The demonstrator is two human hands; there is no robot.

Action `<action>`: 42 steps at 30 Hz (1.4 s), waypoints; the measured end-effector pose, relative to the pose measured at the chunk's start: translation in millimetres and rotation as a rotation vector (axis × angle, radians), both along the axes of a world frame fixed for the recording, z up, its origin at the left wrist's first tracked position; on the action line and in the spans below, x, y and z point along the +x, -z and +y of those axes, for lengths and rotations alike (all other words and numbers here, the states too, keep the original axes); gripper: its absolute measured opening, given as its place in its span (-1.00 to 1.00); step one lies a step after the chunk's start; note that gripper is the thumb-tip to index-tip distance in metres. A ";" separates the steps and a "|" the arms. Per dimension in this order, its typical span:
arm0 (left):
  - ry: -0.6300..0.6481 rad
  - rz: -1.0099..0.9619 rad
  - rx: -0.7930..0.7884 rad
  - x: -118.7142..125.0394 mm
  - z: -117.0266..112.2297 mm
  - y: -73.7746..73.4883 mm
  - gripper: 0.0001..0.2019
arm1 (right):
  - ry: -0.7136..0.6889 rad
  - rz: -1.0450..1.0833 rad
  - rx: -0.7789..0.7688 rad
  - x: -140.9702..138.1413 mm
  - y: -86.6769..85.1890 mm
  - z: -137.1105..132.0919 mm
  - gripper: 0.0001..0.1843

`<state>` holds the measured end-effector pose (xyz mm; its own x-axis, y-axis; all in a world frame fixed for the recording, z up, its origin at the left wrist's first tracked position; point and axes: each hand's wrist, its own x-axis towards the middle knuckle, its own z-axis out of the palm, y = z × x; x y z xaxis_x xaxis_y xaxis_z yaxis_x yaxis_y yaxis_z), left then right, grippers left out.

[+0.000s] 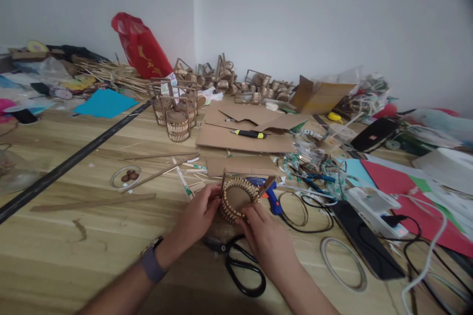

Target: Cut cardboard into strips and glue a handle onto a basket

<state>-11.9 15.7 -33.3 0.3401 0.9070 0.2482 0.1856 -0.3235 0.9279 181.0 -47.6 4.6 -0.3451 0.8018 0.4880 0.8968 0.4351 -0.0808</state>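
Note:
Between both hands is a small round basket [239, 198] of short wooden sticks with a brown cardboard base and a flat wooden frame, tipped so its round face shows. My left hand [204, 210] grips its left side, fingers closed at the frame. On the lower right rim, my right hand [264, 231] pinches the edge with thumb and fingers. Black-handled scissors [242, 263] lie just below the basket, partly under my right hand. Behind it to the right rests a blue glue gun [273, 199], its front partly hidden by the basket.
Finished little baskets [178, 125] stand at the back left, with more piled by the wall. Cardboard sheets [244, 140] carry a yellow-black utility knife [249, 134]. A phone [367, 238], a power strip [377, 211] and loose cables crowd the right. Brown beads [130, 175] sit inside a ring at left.

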 end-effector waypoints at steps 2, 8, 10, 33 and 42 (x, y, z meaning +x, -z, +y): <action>-0.002 -0.003 0.035 0.4 0.1 1.2 -0.67 | 0.014 -0.007 0.008 -1.5 1.5 1.4 -0.71; -0.029 0.025 0.115 0.6 0.1 6.3 -0.69 | 0.033 -0.050 0.004 -5.4 0.6 3.0 -0.72; -0.037 0.024 0.129 0.5 0.1 7.0 -0.72 | 0.036 -0.073 0.027 -5.6 -0.4 2.7 -0.72; -0.017 0.089 0.011 0.3 -5.5 -2.5 0.03 | 0.003 0.630 -0.289 55.8 -6.7 34.9 -0.78; 0.011 0.147 0.006 13.6 1.0 -8.3 0.14 | -0.087 0.728 -0.451 51.5 8.1 45.2 -0.77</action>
<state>1.7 16.6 -25.0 0.3829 0.9017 0.2006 0.3159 -0.3318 0.8889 232.5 -2.4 -3.4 -0.1385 0.9576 0.2528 0.5194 0.2876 -0.8047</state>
